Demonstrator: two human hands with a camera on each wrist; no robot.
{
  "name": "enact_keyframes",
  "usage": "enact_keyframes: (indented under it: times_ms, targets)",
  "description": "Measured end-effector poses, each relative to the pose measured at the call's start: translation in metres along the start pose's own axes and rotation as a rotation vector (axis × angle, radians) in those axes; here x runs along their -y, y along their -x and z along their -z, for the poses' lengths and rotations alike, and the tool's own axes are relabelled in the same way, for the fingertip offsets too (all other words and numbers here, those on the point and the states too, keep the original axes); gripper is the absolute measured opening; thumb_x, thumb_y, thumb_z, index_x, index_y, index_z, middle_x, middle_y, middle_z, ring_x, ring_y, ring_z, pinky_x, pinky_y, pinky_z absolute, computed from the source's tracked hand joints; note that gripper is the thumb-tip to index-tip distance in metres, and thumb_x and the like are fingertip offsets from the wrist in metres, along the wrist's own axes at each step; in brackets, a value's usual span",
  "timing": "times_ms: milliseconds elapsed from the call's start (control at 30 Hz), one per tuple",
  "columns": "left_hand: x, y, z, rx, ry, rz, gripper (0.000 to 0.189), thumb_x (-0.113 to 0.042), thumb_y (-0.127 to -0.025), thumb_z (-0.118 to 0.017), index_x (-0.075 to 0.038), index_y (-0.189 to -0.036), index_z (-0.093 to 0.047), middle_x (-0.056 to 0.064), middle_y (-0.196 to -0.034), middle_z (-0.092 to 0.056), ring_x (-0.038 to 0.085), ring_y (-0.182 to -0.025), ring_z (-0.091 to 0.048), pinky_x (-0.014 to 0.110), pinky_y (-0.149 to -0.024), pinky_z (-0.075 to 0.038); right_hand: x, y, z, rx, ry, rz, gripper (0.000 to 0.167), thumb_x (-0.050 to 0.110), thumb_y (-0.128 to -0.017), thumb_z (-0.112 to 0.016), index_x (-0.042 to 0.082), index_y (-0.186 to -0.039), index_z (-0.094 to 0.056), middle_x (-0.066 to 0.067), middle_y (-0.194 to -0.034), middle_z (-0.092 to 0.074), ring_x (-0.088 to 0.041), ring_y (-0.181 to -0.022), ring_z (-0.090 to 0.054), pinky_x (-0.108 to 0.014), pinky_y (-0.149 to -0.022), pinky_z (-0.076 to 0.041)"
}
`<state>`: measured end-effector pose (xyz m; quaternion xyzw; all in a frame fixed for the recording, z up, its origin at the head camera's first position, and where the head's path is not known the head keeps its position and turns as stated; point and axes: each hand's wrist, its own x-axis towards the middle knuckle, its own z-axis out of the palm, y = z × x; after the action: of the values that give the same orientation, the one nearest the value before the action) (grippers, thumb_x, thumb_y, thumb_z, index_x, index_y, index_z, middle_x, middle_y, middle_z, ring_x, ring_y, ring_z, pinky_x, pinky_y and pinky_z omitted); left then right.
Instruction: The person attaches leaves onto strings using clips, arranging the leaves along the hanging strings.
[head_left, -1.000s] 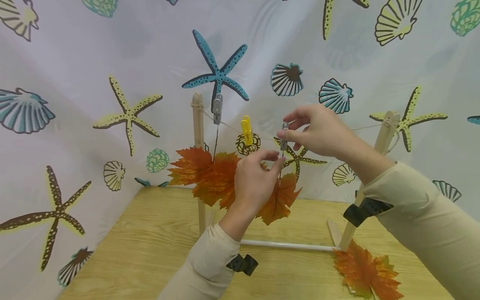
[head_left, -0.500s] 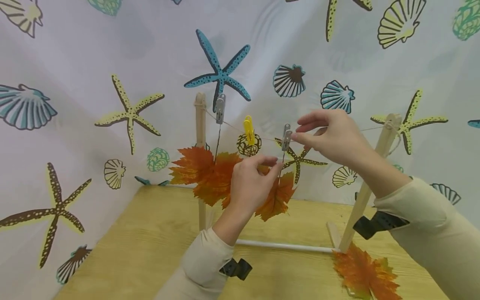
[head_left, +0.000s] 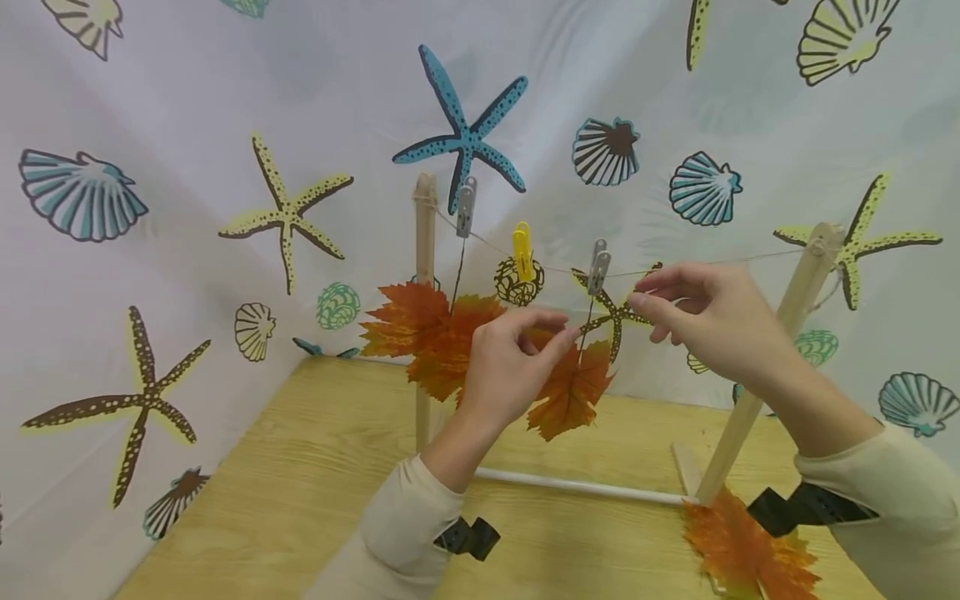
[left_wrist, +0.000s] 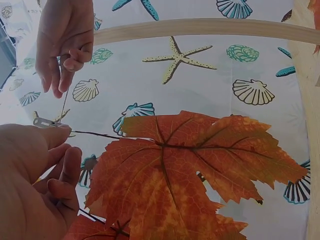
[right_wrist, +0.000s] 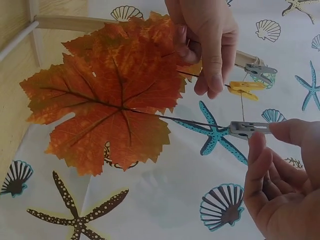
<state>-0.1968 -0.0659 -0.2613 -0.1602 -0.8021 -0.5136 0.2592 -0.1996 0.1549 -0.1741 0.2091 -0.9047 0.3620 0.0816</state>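
A grey clothespin (head_left: 598,267) grips the string (head_left: 757,257) and the dark stem of an orange maple leaf (head_left: 573,387) that hangs below it. My left hand (head_left: 506,362) hovers just left of that stem, thumb and fingers loosely bent with nothing between them. To the right of the clothespin is my right hand (head_left: 720,321), fingers relaxed and holding nothing. In the right wrist view its thumb and fingertips show close by the grey clothespin (right_wrist: 245,128). Further left hang a yellow clothespin (head_left: 522,254) and another grey clothespin (head_left: 466,208), with orange leaves (head_left: 420,325) beneath, partly hidden by my left hand.
Two wooden posts, the left post (head_left: 425,242) and the right post (head_left: 780,333), hold the string; a white rod (head_left: 577,485) joins them low down. Another orange leaf (head_left: 750,546) lies on the wooden table (head_left: 300,483) by the right post. A shell-patterned cloth (head_left: 360,92) hangs behind.
My right hand has let go of the grey clothespin and moved right and down, away from it. The left hand stays near the stem. The head view has shifted slightly.
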Motion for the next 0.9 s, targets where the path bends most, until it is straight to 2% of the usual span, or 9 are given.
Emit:
enact_keyframes:
  times_ms: [167,333,433,567,767,900]
  targets:
    - [0.004,0.006,0.001,0.044,0.056,-0.009,0.017,-0.024,-0.090,-0.076,-0.014,-0.104,-0.078,-0.001,-0.095,-0.075,0.013,-0.054,-0.050,0.023,-0.050,-0.044,-0.010,0.011,-0.009,0.035,-0.036,-0.017,0.027,0.037,-0.096,-0.067,0.015,-0.112,-0.072,-0.003,-0.085,-0.073,-0.013,-0.072,-0.067,-0.030,-0.053,-0.045]
    - [0.008,0.010,0.002,0.129,0.078,0.020,0.016,-0.025,-0.090,-0.076,-0.015,-0.103,-0.078,-0.002,-0.093,-0.075,0.015,-0.056,-0.051,0.024,-0.051,-0.044,-0.017,0.023,-0.018,0.080,-0.062,-0.020,0.025,0.033,-0.097,-0.067,0.014,-0.111,-0.072,-0.006,-0.083,-0.070,-0.014,-0.070,-0.067,-0.030,-0.054,-0.044]
    - [0.010,0.011,0.004,0.189,0.072,0.057,0.016,-0.026,-0.090,-0.076,-0.016,-0.102,-0.078,-0.003,-0.091,-0.074,0.015,-0.058,-0.051,0.024,-0.051,-0.043,-0.019,0.031,-0.024,0.108,-0.069,-0.031,0.026,0.033,-0.097,-0.066,0.013,-0.112,-0.072,-0.006,-0.085,-0.070,-0.014,-0.071,-0.067,-0.029,-0.056,-0.046]
    - [0.014,0.013,0.006,0.279,0.063,0.093,0.016,-0.029,-0.091,-0.075,-0.019,-0.101,-0.079,-0.005,-0.088,-0.073,0.014,-0.058,-0.051,0.024,-0.050,-0.043,-0.023,0.039,-0.029,0.137,-0.086,-0.059,0.026,0.033,-0.097,-0.066,0.011,-0.112,-0.071,-0.005,-0.087,-0.072,-0.013,-0.071,-0.067,-0.030,-0.052,-0.043]
    - [0.024,0.024,0.004,0.428,0.067,0.147,0.013,-0.032,-0.090,-0.075,-0.022,-0.097,-0.079,-0.005,-0.086,-0.073,0.017,-0.059,-0.056,0.026,-0.051,-0.046,-0.036,0.055,-0.041,0.151,-0.148,-0.079,0.025,0.029,-0.098,-0.066,0.010,-0.113,-0.071,-0.007,-0.091,-0.071,-0.014,-0.069,-0.067,-0.028,-0.049,-0.042]
    - [0.033,0.031,-0.001,0.478,0.073,0.169,0.013,-0.034,-0.090,-0.075,-0.024,-0.097,-0.079,-0.005,-0.084,-0.073,0.016,-0.060,-0.057,0.025,-0.052,-0.047,-0.048,0.070,-0.051,0.150,-0.193,-0.101,0.025,0.027,-0.098,-0.066,0.009,-0.114,-0.070,-0.008,-0.098,-0.072,-0.014,-0.066,-0.066,-0.028,-0.044,-0.038]
